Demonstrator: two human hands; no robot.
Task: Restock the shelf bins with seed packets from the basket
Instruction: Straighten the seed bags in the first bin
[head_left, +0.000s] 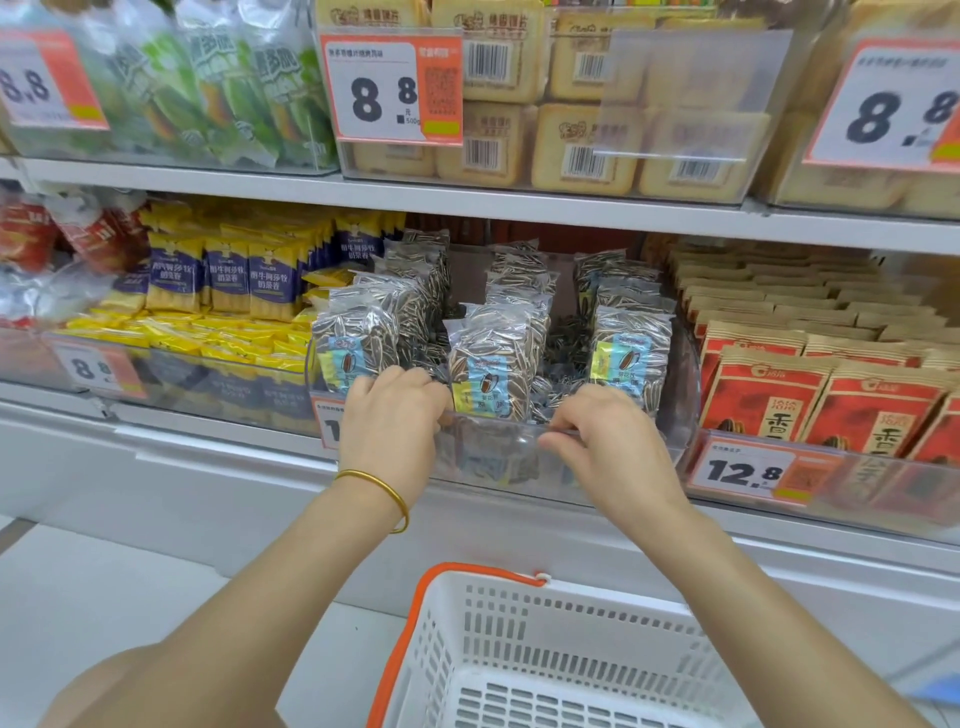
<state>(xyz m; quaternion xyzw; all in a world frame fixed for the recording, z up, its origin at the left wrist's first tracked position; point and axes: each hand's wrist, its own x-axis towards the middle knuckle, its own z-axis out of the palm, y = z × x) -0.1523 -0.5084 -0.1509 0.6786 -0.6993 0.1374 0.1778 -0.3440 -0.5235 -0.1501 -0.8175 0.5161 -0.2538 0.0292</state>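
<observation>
1. Seed packets (488, 364) stand upright in three rows inside the clear bin (493, 460), with their labels facing forward.
2. The left hand (392, 415), fingers curled, grips the bin's front rim at its left end.
3. The right hand (597, 431) clasps the same rim towards its right end.
4. The white basket (597, 590) sits below the bin, well apart from it.

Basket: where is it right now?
In the head view the basket is at bottom centre, directly below the left hand and right hand, which grip the clear seed bin by its front edge.
</observation>
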